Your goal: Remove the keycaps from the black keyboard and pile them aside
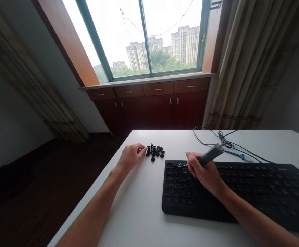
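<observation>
A black keyboard (pixel 231 192) lies on the white table, with bare sockets where keycaps are off at its left end. My right hand (pixel 203 171) grips a keycap puller (pixel 211 154) by its grey handle. The puller's thin wire end rests over the top row near the left corner. Left of the keyboard is a small heap of loose black keycaps (pixel 157 151). At the heap's left edge, my left hand (pixel 131 155) has its fingertips pinched together; whether a keycap is between them I cannot make out.
Behind the keyboard lie a tangled black cable (pixel 222 137) and a blue-handled brush (pixel 238 155). The white table (pixel 136 212) has its left edge under my left forearm. Beyond it stand a dark red cabinet (pixel 149 109) and a window.
</observation>
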### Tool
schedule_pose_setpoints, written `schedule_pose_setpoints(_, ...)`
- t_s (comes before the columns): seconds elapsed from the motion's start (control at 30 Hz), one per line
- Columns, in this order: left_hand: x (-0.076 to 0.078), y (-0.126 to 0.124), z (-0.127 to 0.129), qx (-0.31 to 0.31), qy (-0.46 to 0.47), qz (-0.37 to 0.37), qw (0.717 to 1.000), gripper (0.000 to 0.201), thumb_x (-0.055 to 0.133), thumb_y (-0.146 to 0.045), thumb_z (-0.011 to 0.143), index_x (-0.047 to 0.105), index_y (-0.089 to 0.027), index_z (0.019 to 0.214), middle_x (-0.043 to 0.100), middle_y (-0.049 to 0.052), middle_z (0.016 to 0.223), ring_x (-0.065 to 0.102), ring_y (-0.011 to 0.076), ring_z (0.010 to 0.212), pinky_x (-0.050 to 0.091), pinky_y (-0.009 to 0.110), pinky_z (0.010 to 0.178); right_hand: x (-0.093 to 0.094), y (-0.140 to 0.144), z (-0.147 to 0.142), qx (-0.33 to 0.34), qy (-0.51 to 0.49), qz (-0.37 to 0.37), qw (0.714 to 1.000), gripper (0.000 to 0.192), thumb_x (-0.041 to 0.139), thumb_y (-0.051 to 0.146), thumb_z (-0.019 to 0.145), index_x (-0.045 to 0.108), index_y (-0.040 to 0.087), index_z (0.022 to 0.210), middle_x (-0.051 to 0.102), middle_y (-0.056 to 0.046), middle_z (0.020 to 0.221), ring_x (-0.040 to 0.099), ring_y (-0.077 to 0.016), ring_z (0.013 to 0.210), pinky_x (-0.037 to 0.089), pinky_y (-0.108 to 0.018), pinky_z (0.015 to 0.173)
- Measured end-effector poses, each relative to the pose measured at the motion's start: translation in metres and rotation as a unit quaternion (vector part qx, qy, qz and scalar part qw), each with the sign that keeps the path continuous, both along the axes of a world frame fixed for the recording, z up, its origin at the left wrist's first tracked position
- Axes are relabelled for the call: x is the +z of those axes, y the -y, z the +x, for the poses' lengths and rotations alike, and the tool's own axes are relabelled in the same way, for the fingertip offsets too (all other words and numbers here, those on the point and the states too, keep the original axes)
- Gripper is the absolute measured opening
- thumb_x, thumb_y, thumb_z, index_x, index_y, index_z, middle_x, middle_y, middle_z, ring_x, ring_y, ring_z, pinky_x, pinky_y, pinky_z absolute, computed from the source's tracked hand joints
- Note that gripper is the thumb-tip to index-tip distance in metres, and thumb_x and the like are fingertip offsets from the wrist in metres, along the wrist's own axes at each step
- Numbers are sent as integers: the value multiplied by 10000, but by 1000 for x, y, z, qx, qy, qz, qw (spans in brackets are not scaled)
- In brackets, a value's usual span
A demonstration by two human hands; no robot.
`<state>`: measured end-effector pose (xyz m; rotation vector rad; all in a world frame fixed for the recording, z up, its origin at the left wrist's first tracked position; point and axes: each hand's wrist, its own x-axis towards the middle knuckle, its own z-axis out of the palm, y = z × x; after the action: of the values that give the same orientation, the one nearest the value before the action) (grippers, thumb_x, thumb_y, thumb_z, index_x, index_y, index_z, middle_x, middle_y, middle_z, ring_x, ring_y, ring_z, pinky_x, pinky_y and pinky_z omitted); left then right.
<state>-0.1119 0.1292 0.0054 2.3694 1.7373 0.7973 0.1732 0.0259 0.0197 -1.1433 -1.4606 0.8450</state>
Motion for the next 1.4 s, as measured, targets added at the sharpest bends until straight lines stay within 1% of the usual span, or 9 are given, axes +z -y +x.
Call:
schedule_pose_setpoints(0.23,0,1,2,-18,26,1,999,229,594,-370,923,749,-226,1011,781,18,857,753,204,756,588,292,731,-2,-1,1,1,6,-2,1000,532,477,426,999,484,202,517,423,39,428,412,-109,415,344,-259,481)
schedule_pose_setpoints(0.43,8,14,19,-52,32,55,997,240,539,-348,974,716,-188,1005,728,77,1024,714,210,834,583,329,750,-1,-2,0,3,0,-7,1000,536,479,434,998,485,201,515,422,39,428,409,-107,413,350,-260,482)
schedule_pose_setpoints(0.57,12,34,46,-159,29,81,983,209,542,-302,990,688,-211,1107,701,76,1108,661,229,1029,552,377,901,-1,-1,-1,-3,-4,-12,1000,540,486,449,993,492,198,516,425,39,424,402,-104,403,338,-256,464)
schedule_pose_setpoints(0.67,12,50,64,-256,27,69,964,213,534,-275,1007,666,-217,1163,694,76,1131,636,227,1048,547,379,890,-2,-1,0,0,-23,-16,1000,532,498,457,989,502,193,527,435,40,431,405,-99,409,340,-246,462)
schedule_pose_setpoints(0.77,13,61,76,-302,32,52,951,215,546,-276,1006,655,-213,1180,692,78,1133,621,228,1045,540,380,889,1,-3,3,3,-53,-34,998,519,512,460,979,513,190,536,431,45,423,395,-94,407,329,-234,448)
schedule_pose_setpoints(0.97,13,65,80,-320,37,37,946,214,565,-273,995,649,-219,1184,689,73,1133,610,231,1027,532,387,885,25,-19,18,132,-42,-125,982,556,471,559,974,629,159,621,578,-7,541,469,-103,469,322,-212,434)
schedule_pose_setpoints(1.1,13,66,81,-320,41,30,946,220,560,-272,998,641,-218,1196,685,77,1150,607,235,1031,525,398,901,37,-26,27,160,-8,-138,977,526,446,554,987,697,146,771,624,-25,654,504,-108,529,328,-198,437)
schedule_pose_setpoints(1.2,13,68,83,-331,45,27,942,228,572,-281,994,635,-222,1206,684,78,1164,610,236,1041,518,412,930,37,-17,37,154,6,-122,981,393,503,506,978,704,168,958,633,-21,739,536,-125,595,361,-197,450)
schedule_pose_setpoints(1.4,12,75,87,-357,67,26,931,286,610,-289,964,610,-240,1245,671,83,1202,606,244,1114,507,436,999,20,23,88,46,84,-64,993,288,565,477,967,681,214,977,627,-29,750,540,-150,618,427,-241,498)
